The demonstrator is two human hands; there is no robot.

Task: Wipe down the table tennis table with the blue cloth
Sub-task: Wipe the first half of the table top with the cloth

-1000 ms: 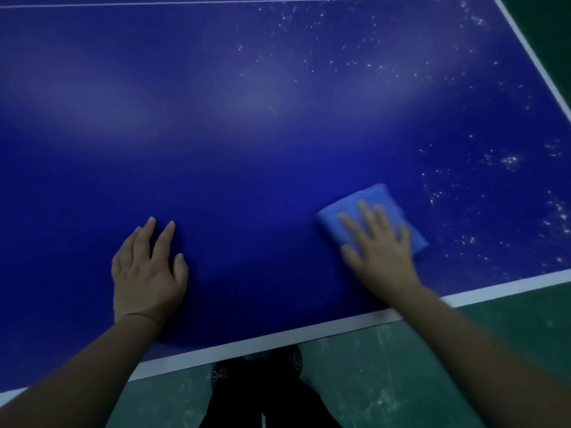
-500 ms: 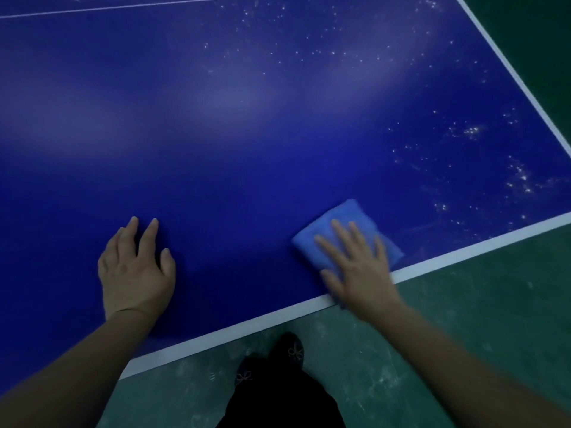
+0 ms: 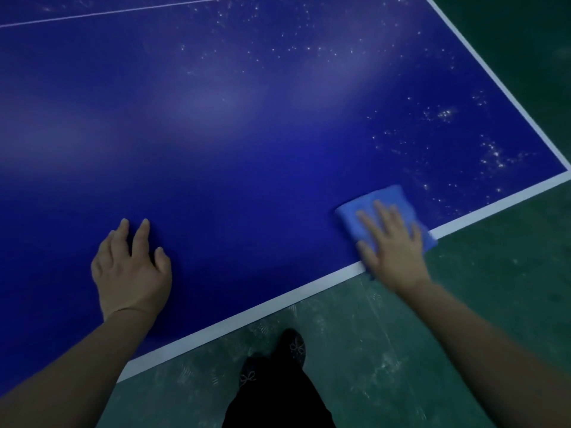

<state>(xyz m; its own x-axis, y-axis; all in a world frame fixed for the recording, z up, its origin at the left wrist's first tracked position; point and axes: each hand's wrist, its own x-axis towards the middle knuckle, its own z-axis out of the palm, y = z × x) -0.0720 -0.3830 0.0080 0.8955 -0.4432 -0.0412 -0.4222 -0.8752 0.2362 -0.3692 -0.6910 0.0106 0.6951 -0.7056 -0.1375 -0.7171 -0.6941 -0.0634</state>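
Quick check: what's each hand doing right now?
Left hand: open, resting on the table, holding nothing.
Right hand: open, fingers flat, pressing the blue cloth.

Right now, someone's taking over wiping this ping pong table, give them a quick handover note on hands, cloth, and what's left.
Left hand: open, resting on the table tennis table near its front edge, holding nothing.
Right hand: flat, pressing the folded blue cloth at the front edge; the cloth overlaps the white edge line.
Done: the left and middle look speck-free.
To do: white specks across the right side and far corner.
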